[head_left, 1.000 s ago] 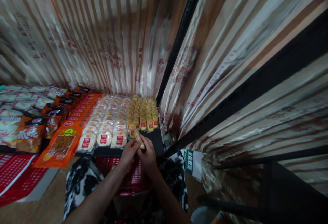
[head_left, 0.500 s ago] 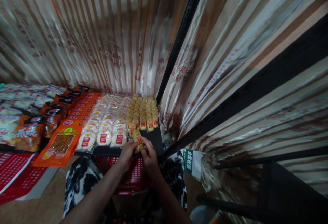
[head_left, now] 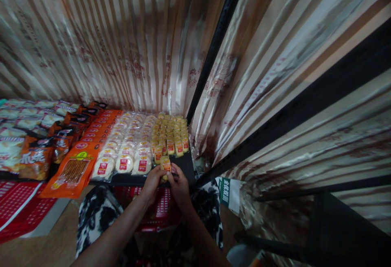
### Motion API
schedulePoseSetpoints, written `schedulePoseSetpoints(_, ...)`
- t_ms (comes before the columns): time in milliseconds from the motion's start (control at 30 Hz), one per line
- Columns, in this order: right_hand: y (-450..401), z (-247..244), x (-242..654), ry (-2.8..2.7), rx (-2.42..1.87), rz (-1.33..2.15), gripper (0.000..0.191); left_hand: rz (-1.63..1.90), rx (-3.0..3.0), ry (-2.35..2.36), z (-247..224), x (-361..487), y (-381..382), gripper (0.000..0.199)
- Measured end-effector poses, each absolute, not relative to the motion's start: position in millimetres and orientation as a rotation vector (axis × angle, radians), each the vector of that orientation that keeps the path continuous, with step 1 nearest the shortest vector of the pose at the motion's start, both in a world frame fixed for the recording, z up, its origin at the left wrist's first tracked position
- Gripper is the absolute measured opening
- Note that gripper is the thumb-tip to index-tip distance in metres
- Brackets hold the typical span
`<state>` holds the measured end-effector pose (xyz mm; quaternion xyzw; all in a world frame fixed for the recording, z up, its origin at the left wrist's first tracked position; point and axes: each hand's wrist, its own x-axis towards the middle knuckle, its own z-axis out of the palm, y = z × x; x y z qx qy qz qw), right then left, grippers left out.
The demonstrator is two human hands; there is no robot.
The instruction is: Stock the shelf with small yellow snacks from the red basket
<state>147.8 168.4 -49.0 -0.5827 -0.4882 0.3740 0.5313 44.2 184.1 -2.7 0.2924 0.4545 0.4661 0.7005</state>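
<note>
A small yellow snack pack [head_left: 165, 164] with an orange label is held between my two hands, over the front edge of a black shelf [head_left: 184, 167]. My left hand [head_left: 153, 182] grips its left side, and my right hand [head_left: 177, 183] has thumb and fingers closed on its right side. Just behind it, rows of similar yellow packs [head_left: 179, 147] stand on the shelf. Round white cakes in clear wrappers [head_left: 142, 164] lie in columns to the left of them.
Orange snack packets [head_left: 75, 169], brown-and-orange bags [head_left: 35, 162] and white bags [head_left: 11, 149] fill the shelf's left part. Red baskets [head_left: 23, 210] are below. Black metal posts [head_left: 210, 59] and a striped curtain [head_left: 137, 47] stand behind and right.
The held yellow pack has turned more upright, its label now facing up toward me. My right fingers have shifted slightly around it.
</note>
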Motion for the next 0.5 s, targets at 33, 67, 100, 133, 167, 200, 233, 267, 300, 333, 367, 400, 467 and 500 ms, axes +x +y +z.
schedulePoseSetpoints(33, 168, -49, 148, -1.168, -1.394, 0.896, 0.040, 1.042, 0.656, 1.022, -5, 44, 185, 0.023)
schedulePoseSetpoints(67, 168, -49, 148, -1.171, -1.396, 0.899, 0.039, 1.047, 0.660, 1.036, -7, 45, 185, 0.023)
schedulePoseSetpoints(100, 168, -49, 148, -1.174, -1.395, 0.901, 0.038, 1.054, 0.661, 1.057, -8, 45, 185, 0.023)
schedulePoseSetpoints(133, 168, -49, 148, -1.181, -1.397, 0.901, 0.036, 1.063, 0.658, 1.081, -10, 45, 185, 0.024)
schedulePoseSetpoints(167, 168, -50, 149, -1.187, -1.402, 0.897, 0.034, 1.072, 0.651, 1.105, -12, 46, 185, 0.026)
schedulePoseSetpoints(200, 168, -51, 149, -1.195, -1.411, 0.891, 0.032, 1.078, 0.639, 1.130, -13, 46, 185, 0.028)
schedulePoseSetpoints(233, 168, -51, 150, -1.202, -1.423, 0.880, 0.031, 1.083, 0.623, 1.154, -14, 47, 185, 0.030)
schedulePoseSetpoints(267, 168, -52, 150, -1.205, -1.436, 0.868, 0.030, 1.086, 0.605, 1.176, -15, 48, 185, 0.032)
schedulePoseSetpoints(300, 169, -53, 151, -1.203, -1.447, 0.856, 0.029, 1.088, 0.588, 1.191, -16, 49, 185, 0.034)
schedulePoseSetpoints(333, 169, -53, 152, -1.195, -1.454, 0.850, 0.028, 1.092, 0.576, 1.197, -17, 50, 185, 0.035)
schedulePoseSetpoints(367, 170, -53, 152, -1.184, -1.456, 0.849, 0.028, 1.100, 0.571, 1.196, -18, 51, 185, 0.035)
schedulePoseSetpoints(400, 170, -52, 153, -1.173, -1.454, 0.853, 0.027, 1.109, 0.571, 1.189, -19, 52, 186, 0.035)
schedulePoseSetpoints(467, 172, -51, 153, -1.160, -1.433, 0.886, 0.024, 1.114, 0.579, 1.176, -20, 53, 186, 0.035)
schedulePoseSetpoints(500, 172, -50, 154, -1.153, -1.418, 0.906, 0.023, 1.111, 0.587, 1.175, -20, 53, 187, 0.035)
